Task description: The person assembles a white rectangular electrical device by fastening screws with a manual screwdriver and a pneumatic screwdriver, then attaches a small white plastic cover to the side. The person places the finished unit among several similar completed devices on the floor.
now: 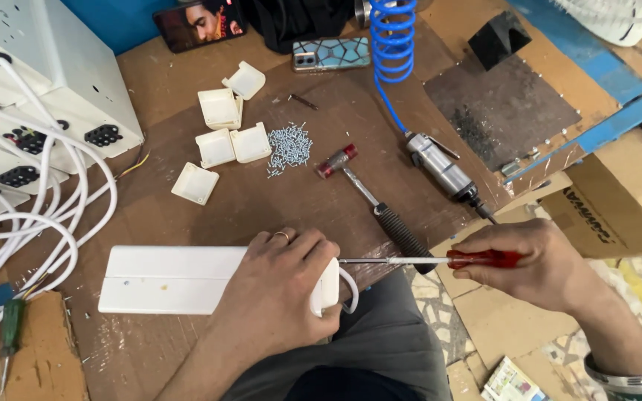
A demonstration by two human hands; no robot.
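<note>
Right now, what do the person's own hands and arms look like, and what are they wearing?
Both arms are bare, no sleeves or gloves. The left hand has a thin ring on one finger. The right hand has a silver metal bangle at the wrist. No watch or markings visible.

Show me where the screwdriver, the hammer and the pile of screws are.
screwdriver point(410, 261), head view, on its metal shaft.
hammer point(403, 232), head view, on its black grip.
pile of screws point(290, 147), head view, on the pile's middle.

The left hand point(276, 286) hides where the screwdriver point(440, 260) tip lands.
</note>
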